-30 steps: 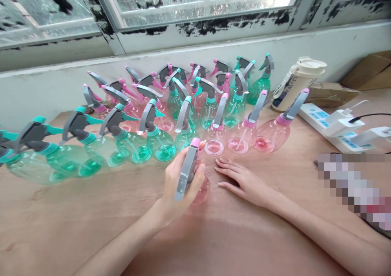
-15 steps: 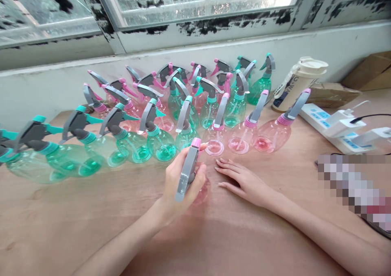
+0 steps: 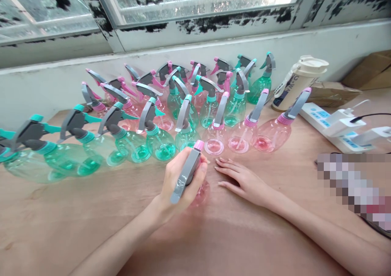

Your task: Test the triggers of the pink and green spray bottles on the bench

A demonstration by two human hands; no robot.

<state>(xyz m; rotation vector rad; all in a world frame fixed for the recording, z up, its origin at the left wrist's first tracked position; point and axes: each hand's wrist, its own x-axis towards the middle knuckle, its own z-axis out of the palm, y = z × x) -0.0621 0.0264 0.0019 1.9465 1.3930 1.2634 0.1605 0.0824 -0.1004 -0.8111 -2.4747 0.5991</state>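
My left hand [image 3: 180, 178] is wrapped round the neck and trigger of a pink spray bottle [image 3: 202, 192] with a grey and pink head. Most of that bottle's body is hidden behind the hand. To the right, my right hand [image 3: 238, 180] lies on the wooden table [image 3: 244, 239], its fingers stretched out and holding nothing. Just beyond the hands stands a front row of spray bottles. A green spray bottle [image 3: 187, 135] and a pink spray bottle [image 3: 214, 139] are the closest of these.
More green and pink bottles stand behind, near the wall. At the right are a cream tumbler [image 3: 305, 80], a cardboard box [image 3: 332, 93] and a white power strip [image 3: 324, 121] with plugged-in chargers. A pixelated patch [image 3: 354, 186] covers something at the right edge.
The spray head in my left hand has tilted slightly, its pink nozzle shifting a little right and down. The finger at the trigger has drawn in. My right hand has stayed put.
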